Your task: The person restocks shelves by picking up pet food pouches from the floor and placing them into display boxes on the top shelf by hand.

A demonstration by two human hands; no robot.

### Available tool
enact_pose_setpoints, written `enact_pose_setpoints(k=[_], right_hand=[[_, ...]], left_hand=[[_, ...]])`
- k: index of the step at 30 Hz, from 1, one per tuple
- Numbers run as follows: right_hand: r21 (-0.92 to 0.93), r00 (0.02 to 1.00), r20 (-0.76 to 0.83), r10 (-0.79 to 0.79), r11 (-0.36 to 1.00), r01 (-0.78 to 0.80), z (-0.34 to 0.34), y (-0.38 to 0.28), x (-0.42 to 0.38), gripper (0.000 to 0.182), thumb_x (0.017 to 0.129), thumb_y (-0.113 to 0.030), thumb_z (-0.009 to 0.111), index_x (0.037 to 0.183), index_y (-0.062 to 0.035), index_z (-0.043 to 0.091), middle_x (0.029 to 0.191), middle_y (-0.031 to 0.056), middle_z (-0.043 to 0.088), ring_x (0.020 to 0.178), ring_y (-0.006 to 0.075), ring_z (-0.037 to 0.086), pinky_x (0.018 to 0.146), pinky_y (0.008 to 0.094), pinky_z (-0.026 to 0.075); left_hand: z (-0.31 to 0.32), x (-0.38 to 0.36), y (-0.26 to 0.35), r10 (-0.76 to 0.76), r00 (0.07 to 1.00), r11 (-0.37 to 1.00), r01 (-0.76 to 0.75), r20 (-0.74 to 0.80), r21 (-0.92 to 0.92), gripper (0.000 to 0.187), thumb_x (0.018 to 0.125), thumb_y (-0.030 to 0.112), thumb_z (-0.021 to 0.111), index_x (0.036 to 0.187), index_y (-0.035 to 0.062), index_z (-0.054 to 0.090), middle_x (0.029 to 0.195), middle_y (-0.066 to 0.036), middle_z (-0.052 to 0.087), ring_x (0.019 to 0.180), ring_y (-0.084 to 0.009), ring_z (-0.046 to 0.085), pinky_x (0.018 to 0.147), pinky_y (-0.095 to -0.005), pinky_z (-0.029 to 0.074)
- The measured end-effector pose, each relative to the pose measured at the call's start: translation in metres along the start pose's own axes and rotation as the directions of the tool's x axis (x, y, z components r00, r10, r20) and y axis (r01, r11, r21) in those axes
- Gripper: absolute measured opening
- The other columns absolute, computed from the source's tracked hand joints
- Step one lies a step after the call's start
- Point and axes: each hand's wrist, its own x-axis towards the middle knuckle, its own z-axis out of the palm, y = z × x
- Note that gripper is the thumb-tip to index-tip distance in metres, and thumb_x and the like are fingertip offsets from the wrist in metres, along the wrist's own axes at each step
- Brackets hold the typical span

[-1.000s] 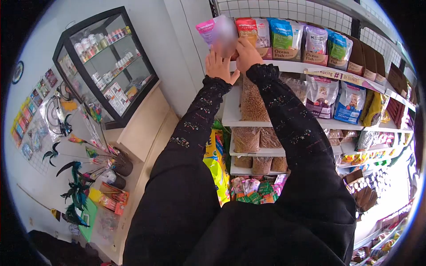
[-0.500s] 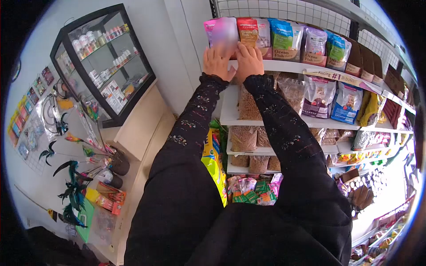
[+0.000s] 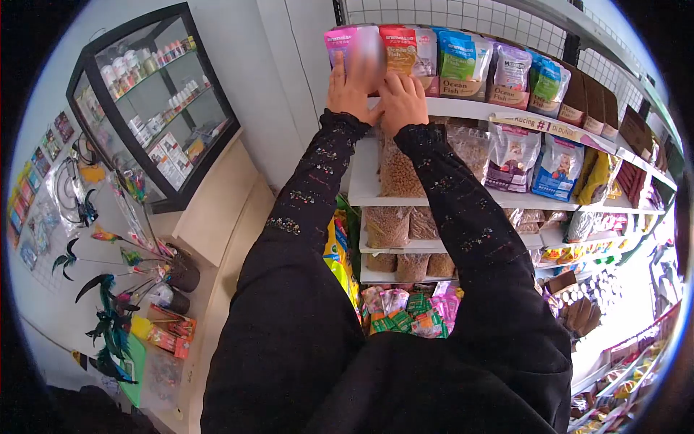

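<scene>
At the left end of the top shelf [image 3: 463, 108], my left hand [image 3: 350, 95] lies against the front of a pink-purple pouch [image 3: 337, 40]. Its fingers point upward and stand apart; a blurred patch hides some of the fingertips and part of the pouch. My right hand [image 3: 403, 100] rests beside it with fingers stretched over the lower front of a red Ocean Fish pouch [image 3: 400, 49] and its display box. The thumbs nearly meet at the shelf edge. To the right stand blue-green pouches [image 3: 455, 61] and a lilac pouch [image 3: 514, 66] in brown display boxes.
Lower shelves hold clear bags of brown kibble [image 3: 399, 170], a purple-white bag [image 3: 512, 159] and a blue bag [image 3: 558, 168]. A black-framed glass cabinet [image 3: 189, 155] stands left, above feather toys [image 3: 108, 311]. A yellow bag [image 3: 340, 264] leans by the shelving.
The view has shifted slightly, so the shelves and cabinet sit a little further left. My left hand's fingers have spread slightly on the pink-purple pouch; my right hand stays near the red pouch.
</scene>
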Motion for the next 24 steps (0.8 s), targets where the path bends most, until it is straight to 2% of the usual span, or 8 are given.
enact_pose_setpoints(k=[4, 8, 17, 24], right_hand=[[0.032, 0.999, -0.037, -0.008, 0.999, 0.009, 0.0031, 0.0008, -0.0037, 0.048, 0.066, -0.015, 0.054, 0.112, -0.0037, 0.049, 0.111, 0.0056, 0.045, 0.105, 0.0225, 0.041, 0.095, 0.0389, 0.028], [0.008, 0.999, -0.040, -0.034, 0.999, 0.034, 0.0035, 0.0033, -0.0061, 0.048, 0.066, -0.014, 0.053, 0.113, -0.0037, 0.048, 0.110, 0.0052, 0.045, 0.105, 0.0225, 0.041, 0.095, 0.0390, 0.028], [0.024, 0.999, -0.041, -0.031, 0.999, 0.032, 0.0023, 0.0010, -0.0068, 0.051, 0.066, -0.014, 0.054, 0.115, -0.0033, 0.047, 0.111, 0.0059, 0.044, 0.108, 0.0233, 0.039, 0.096, 0.0393, 0.028], [0.024, 0.998, 0.017, -0.054, 0.998, 0.054, -0.0052, 0.0025, -0.0056, 0.056, 0.064, -0.013, 0.056, 0.118, -0.0039, 0.044, 0.111, 0.0076, 0.045, 0.108, 0.0247, 0.040, 0.098, 0.0395, 0.026]], left_hand=[[0.0019, -0.0042, -0.0011, 0.037, 0.999, 0.997, -0.040, 0.037, 0.066, 0.085, 0.065, 0.040, 0.063, 0.134, 0.0111, 0.023, 0.140, -0.017, 0.011, 0.127, -0.0409, 0.012, 0.100, -0.0469, 0.021], [0.0045, -0.0080, 0.0005, 0.019, 1.000, 0.997, -0.020, 0.012, 0.078, 0.083, 0.065, 0.046, 0.063, 0.133, 0.0154, 0.027, 0.141, -0.012, 0.012, 0.128, -0.0363, 0.012, 0.100, -0.0473, 0.021], [0.0030, -0.0104, -0.0018, 0.041, 0.999, 0.996, -0.042, 0.015, 0.084, 0.083, 0.065, 0.046, 0.062, 0.133, 0.0152, 0.026, 0.141, -0.012, 0.011, 0.128, -0.0363, 0.012, 0.100, -0.0467, 0.021], [-0.0052, -0.0091, 0.0007, 0.038, 0.997, 0.998, -0.041, 0.065, 0.037, 0.080, 0.066, 0.039, 0.064, 0.133, 0.0155, 0.027, 0.141, -0.012, 0.011, 0.128, -0.0362, 0.011, 0.101, -0.0452, 0.021]])
